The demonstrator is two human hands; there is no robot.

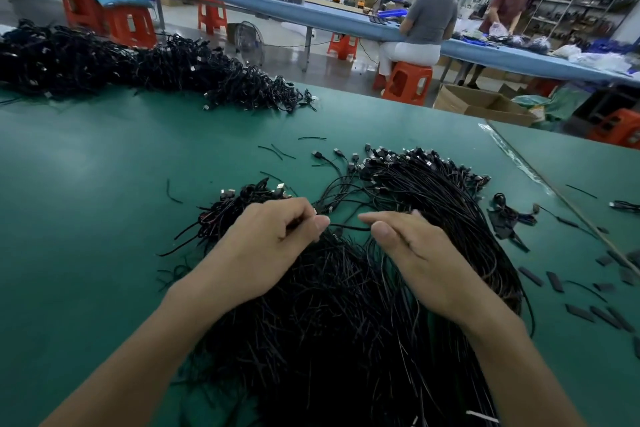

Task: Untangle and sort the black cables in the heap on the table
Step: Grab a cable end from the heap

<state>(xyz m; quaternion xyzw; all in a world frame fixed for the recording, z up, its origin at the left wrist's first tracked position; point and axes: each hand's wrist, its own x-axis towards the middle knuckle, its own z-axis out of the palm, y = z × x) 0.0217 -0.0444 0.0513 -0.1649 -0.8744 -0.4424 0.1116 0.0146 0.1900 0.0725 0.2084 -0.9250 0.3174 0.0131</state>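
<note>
My left hand curls its fingers and pinches one black cable. The cable runs across to my right hand, whose fingers lie nearly straight; I cannot tell whether it grips. Both hands hover over the heap by the near edge of the bench.

black cables, green table, orange stools

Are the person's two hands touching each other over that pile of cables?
Apart. The head view shows a plain gap between the left hand and the right hand, bridged only by one black cable.
</note>
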